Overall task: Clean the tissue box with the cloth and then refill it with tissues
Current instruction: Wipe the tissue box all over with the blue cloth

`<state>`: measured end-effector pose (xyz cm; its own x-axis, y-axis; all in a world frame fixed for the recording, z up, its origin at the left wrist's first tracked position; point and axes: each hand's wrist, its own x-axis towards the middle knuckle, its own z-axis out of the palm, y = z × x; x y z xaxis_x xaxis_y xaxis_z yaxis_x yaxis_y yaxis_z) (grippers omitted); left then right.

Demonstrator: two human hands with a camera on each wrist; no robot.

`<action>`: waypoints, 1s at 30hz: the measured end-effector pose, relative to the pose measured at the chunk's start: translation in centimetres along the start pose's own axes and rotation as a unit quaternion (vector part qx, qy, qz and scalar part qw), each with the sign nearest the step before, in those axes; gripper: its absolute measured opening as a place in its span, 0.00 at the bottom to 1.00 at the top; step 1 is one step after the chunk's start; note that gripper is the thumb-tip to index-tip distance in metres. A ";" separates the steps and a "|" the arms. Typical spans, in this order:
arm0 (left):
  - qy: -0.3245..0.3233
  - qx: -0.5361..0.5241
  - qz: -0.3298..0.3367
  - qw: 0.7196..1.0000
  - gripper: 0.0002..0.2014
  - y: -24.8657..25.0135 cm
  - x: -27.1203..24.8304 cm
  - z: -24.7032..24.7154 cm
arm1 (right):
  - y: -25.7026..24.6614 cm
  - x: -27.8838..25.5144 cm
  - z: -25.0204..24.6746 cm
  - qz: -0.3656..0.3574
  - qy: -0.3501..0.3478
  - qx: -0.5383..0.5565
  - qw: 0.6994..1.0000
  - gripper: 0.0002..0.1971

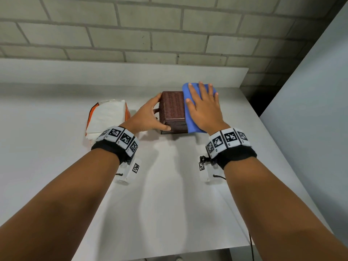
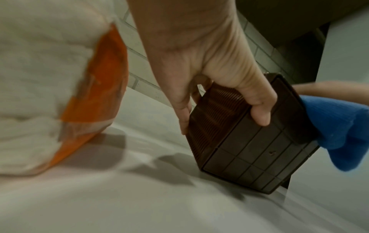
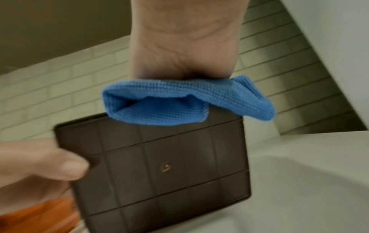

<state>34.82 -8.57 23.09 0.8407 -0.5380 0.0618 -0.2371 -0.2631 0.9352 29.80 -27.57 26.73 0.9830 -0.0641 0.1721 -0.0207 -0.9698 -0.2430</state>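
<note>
A dark brown ribbed tissue box [image 1: 172,107] [image 2: 237,134] [image 3: 159,170] lies on its side on the white table [image 1: 169,185], its gridded underside facing me. My left hand [image 1: 148,115] [image 2: 209,75] grips its left side, thumb on the near face and fingers along the ribbed side. My right hand [image 1: 204,104] lies flat, fingers spread, pressing a blue cloth [image 1: 190,112] [image 2: 335,126] [image 3: 179,100] onto the box's upper right part. A white and orange tissue pack [image 1: 107,117] [image 2: 60,78] lies to the left of the box.
A grey brick wall [image 1: 150,31] rises behind a raised ledge at the table's back. A pale panel [image 1: 310,91] stands to the right past the table's right edge. The table's front edge is near my elbows.
</note>
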 end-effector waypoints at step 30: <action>0.003 0.024 -0.002 1.000 0.55 1.1 0.9 0.3 | -1.7 0.4 0.8 -0.055 -0.018 0.014 0.998 0.31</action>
<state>35.16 -9.57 24.11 0.8448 -0.5317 0.0598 -0.2559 -0.3033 0.9179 30.40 -25.81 26.44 0.9849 0.0512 0.1652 0.0924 -0.9633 -0.2520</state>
